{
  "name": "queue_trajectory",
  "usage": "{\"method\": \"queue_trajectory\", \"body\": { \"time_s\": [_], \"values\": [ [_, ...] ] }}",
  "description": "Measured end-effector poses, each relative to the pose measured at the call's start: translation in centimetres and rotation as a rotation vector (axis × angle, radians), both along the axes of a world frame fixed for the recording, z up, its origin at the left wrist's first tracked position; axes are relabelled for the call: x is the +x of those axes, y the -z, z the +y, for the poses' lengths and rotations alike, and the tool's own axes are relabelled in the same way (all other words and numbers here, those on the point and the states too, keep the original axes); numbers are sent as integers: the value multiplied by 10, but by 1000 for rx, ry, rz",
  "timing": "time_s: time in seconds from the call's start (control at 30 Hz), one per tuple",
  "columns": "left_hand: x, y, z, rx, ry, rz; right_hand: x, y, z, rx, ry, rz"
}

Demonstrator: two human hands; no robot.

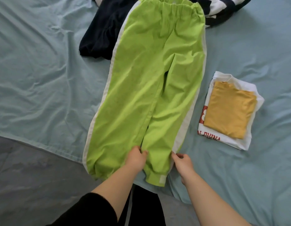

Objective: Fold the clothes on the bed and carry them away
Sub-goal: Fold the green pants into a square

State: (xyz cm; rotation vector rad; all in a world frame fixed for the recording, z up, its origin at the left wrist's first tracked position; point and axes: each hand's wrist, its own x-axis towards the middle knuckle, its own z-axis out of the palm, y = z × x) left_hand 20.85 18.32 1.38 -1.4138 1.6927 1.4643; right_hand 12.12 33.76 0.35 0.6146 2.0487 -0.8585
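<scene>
Lime-green track pants (141, 82) lie flat mid-bed (35, 79), waistband at 12 o'clock, cuffs at 6. Left hand (136, 158): grip pinches the inner seam of one leg near its cuff. Right hand (182, 162): grip pinches the same leg's white-striped outer edge. Folded mustard top (229, 110) sits on folded white T-shirt (223, 141) at 3 o'clock of the pants.

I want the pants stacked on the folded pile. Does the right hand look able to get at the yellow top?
Probably yes: only bare sheet lies between the right hand and the yellow top on the white shirt. The hand pinches the green pants, so must let go first.
</scene>
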Motion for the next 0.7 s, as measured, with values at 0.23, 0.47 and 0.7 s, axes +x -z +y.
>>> {"method": "queue_trajectory", "body": {
  "time_s": [0.23, 0.47, 0.7],
  "values": [
    [10, 0, 26, -35, -271, 31, 5, -2, 42, -98, -50, 184],
    [46, -3, 66, 236, -114, -150, 55, -2, 124, 23, -31, 57],
    [7, 5, 47, 34, -317, 15, 2, 0, 105, -164, 110, 134]
  ]
}}
